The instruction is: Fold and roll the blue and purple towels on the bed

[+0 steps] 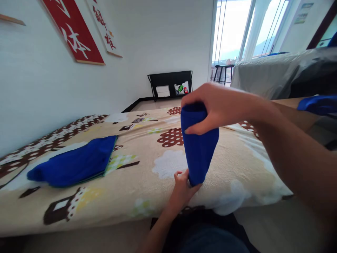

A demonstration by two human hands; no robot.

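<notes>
A folded blue cloth [198, 151] stands upright over the bed, near its front edge. My right hand [201, 109] grips its top from above, the thumb across the near face and the fingers behind. Low down, my left hand [183, 188] pinches the narrow bottom end between thumb and fingers, close to the blanket. Another blue cloth [81, 161], with a green edge, lies flat to the left, apart from both hands. Part of the held cloth is hidden by my right hand.
A beige patterned blanket [142, 175] covers the bed. Behind it stand a black rack [170, 79] and a plastic-covered piece of furniture [273, 70]. A blue item [318, 104] lies at the far right. Scrolls [76, 31] hang on the left wall.
</notes>
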